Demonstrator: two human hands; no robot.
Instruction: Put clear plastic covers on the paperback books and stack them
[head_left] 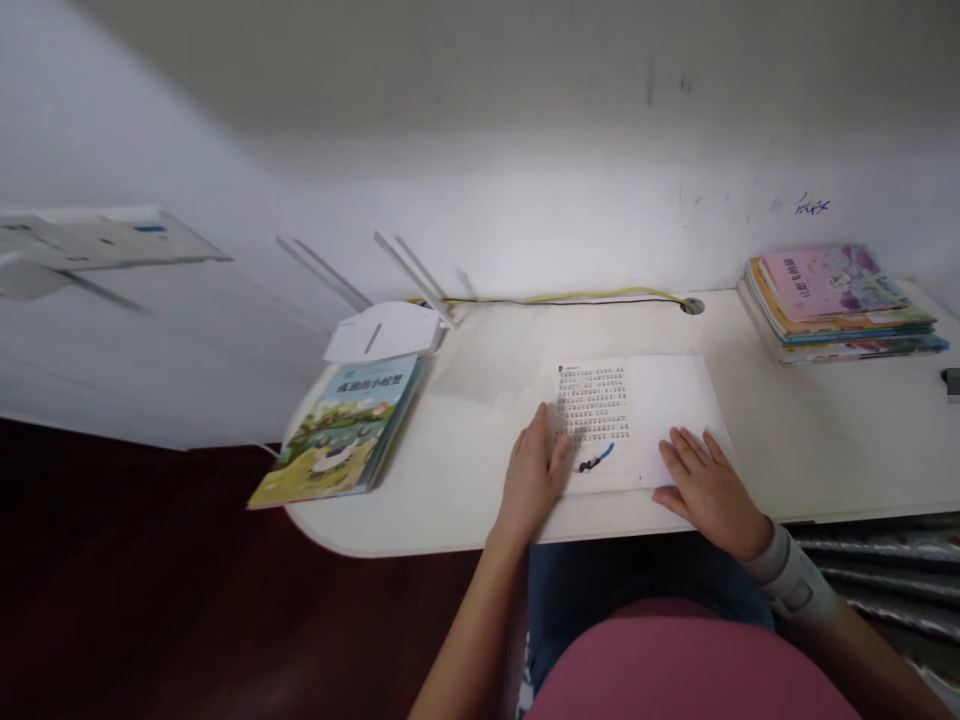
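An open book [592, 410] lies flat on the white desk in front of me. Its left page carries printed text and a small blue-and-black picture, while the right page is blank white. At the book's left edge, my left hand [531, 475] holds on, thumb over the page and fingers along the outer side. My right hand [705, 485] rests on the lower part of the blank page, fingers stretched out and apart, palm down. A grey band [787, 575] wraps my right wrist.
Picture books [337, 430] overhang the desk's left edge beside a white router [386, 332] with raised antennas. Another book stack [836, 300] stands at the back right. Yellow and black cables [570, 298] run along the wall to a desk hole [692, 306].
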